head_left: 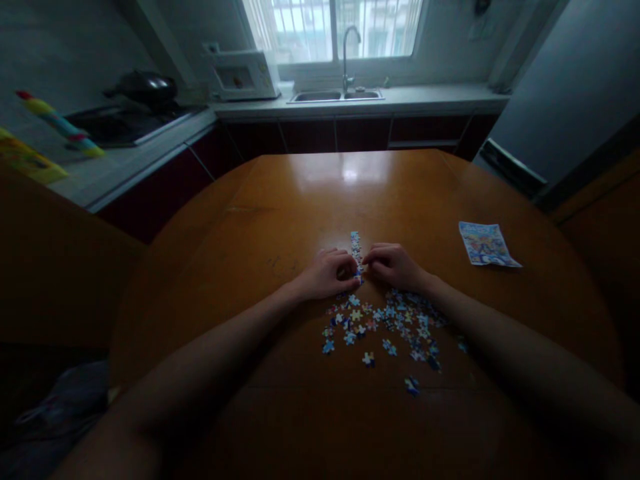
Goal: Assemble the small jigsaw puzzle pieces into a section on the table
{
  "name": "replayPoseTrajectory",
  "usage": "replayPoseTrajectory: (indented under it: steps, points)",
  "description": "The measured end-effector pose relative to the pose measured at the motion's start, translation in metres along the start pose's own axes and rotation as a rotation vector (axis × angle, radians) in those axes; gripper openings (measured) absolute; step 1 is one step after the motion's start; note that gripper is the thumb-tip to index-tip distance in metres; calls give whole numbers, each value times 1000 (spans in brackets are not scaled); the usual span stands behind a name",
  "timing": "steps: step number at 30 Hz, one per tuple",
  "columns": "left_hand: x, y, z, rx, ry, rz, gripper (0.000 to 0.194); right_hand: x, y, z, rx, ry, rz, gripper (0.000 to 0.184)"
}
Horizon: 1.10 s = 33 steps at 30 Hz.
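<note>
A narrow strip of joined jigsaw pieces [355, 244] lies on the wooden table, pointing away from me. My left hand [330, 273] rests at its left side, thumb and index finger curled onto the near end of the strip. At the strip's right edge is my right hand [395, 265], its fingers bent and pressed together; whatever sits between those fingertips is too small to make out. Many loose jigsaw pieces [377, 316] are scattered just below both hands, some partly hidden by the right wrist. One loose piece [412, 385] lies nearest to me.
A printed picture sheet [487, 244] lies on the right part of the round-ended table [310, 190]. Beyond the table are a counter with a sink [320, 97], a microwave [243, 75] and, to the left, a stove with a dark pan [150, 89].
</note>
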<state>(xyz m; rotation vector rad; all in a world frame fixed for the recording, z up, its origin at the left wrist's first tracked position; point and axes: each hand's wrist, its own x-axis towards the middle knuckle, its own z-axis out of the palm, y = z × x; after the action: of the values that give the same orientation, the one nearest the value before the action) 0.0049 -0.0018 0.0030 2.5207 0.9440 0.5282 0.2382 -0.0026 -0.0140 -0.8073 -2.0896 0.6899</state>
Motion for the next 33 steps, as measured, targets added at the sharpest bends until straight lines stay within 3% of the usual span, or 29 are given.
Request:
replayPoseTrajectory:
  steps: [33]
  points:
    - [3, 0, 6, 5, 57, -40, 13, 0, -1, -1, -19, -19, 31, 24]
